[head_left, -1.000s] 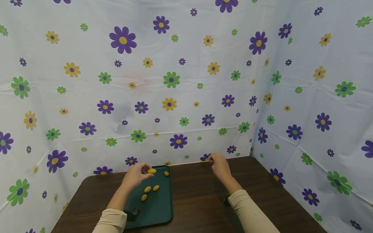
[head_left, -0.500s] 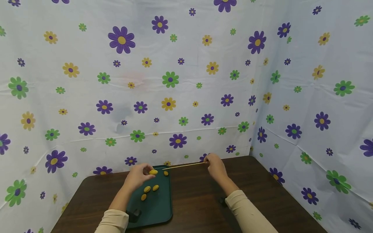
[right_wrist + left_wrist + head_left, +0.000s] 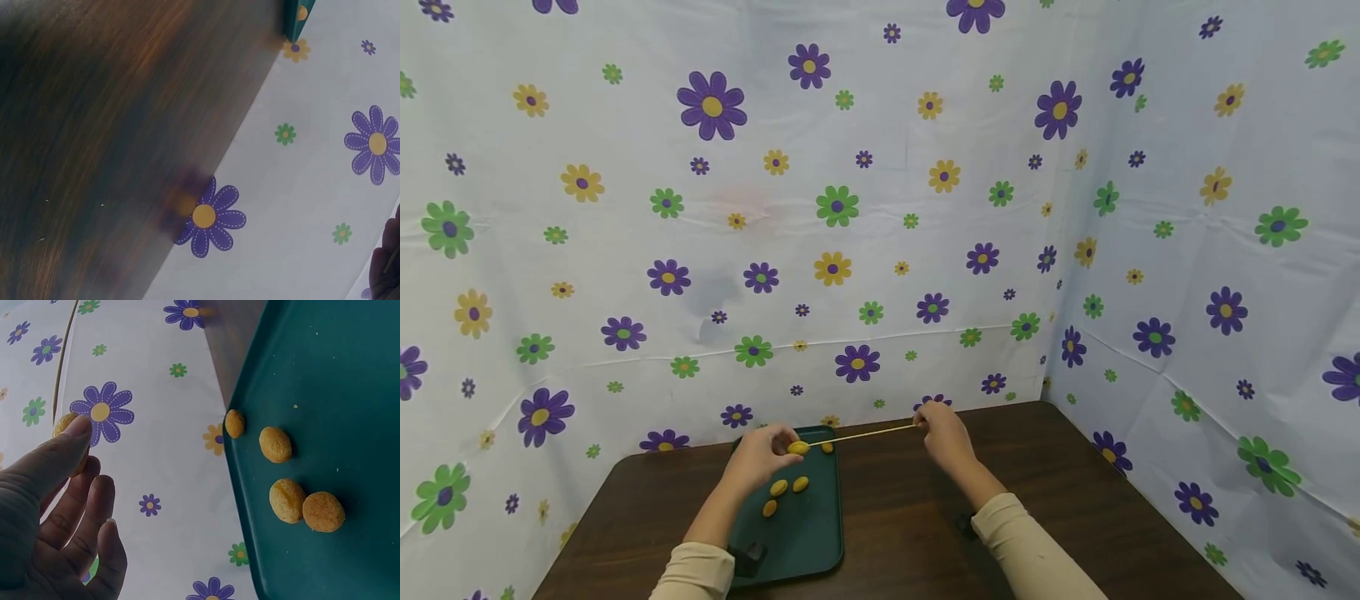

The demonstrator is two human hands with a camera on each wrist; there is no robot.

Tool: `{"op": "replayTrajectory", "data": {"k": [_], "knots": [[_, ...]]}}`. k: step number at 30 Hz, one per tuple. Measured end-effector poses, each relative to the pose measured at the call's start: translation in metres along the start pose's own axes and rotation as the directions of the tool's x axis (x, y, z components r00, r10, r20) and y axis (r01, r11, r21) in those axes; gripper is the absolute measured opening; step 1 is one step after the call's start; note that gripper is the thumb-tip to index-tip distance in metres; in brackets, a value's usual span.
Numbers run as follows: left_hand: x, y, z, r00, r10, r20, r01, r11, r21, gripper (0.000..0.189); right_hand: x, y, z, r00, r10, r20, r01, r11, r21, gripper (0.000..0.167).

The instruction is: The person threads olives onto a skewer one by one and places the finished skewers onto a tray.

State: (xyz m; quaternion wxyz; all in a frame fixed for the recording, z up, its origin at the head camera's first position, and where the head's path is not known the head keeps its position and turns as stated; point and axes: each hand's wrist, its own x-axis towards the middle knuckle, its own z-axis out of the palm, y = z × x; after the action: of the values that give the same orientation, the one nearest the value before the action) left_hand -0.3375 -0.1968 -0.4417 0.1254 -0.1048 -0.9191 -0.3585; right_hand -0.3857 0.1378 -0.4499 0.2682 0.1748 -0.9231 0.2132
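Left hand (image 3: 751, 458): thumb and fingers clamped on a yellow ball (image 3: 798, 448).
Right hand (image 3: 945, 435): fingers pinched on the right end of a thin stick (image 3: 861, 434); in the right wrist view only their edge shows, at the right border.
Stick and ball: ball lies to the left of the right fingers, at the stick's other end; stick runs sideways, dipping slightly towards the ball. Tip meets the ball's right end in the head view; cannot tell if just touching or pushed in.
Ball's long axis: roughly in line with the stick, as the head view has it. Left hand nearer, being the one that holds it.
Ball's place: held up near the tray's far edge.
Ball's look: egg-shaped, mustard yellow; partly behind the thumb in the left wrist view.
Tray (image 3: 812, 533): dark green, four loose balls (image 3: 801, 484) on it, golden brown and rough-skinned up close.
Desk (image 3: 902, 500): dark wood, under the tray; flowered cloth (image 3: 880, 242) behind.
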Motion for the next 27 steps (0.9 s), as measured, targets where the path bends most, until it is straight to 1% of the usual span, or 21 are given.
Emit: {"op": "replayTrajectory", "data": {"k": [6,14,17,24,27], "knots": [[-0.0015,-0.0013,0.0017,1.0,0.011,0.005,-0.011,1.0,0.001,0.018,-0.0006,-0.0019,0.0011,1.0,0.003,0.025,-0.003,1.0,-0.009,0.028],[-0.0012,-0.0035,0.0023,1.0,0.001,0.0,-0.001,1.0,0.006,0.018,-0.0016,-0.0033,0.0,0.999,0.012,0.053,-0.01,0.999,-0.034,0.029],[-0.001,-0.0042,0.002,1.0,0.002,-0.003,-0.002,1.0,0.008,0.018,-0.0007,-0.0047,-0.0001,0.999,0.001,0.054,0.002,0.999,-0.05,0.029],[-0.0008,-0.0071,0.0019,1.0,0.022,-0.013,-0.022,0.999,0.025,0.019,0.0005,-0.0068,-0.0008,0.997,-0.031,0.068,0.037,0.994,-0.1,0.035],[-0.0005,-0.0075,0.0018,1.0,0.018,-0.017,-0.017,0.999,0.031,0.019,0.0007,-0.0074,-0.0004,0.997,-0.049,0.066,0.056,0.992,-0.114,0.035]]}}
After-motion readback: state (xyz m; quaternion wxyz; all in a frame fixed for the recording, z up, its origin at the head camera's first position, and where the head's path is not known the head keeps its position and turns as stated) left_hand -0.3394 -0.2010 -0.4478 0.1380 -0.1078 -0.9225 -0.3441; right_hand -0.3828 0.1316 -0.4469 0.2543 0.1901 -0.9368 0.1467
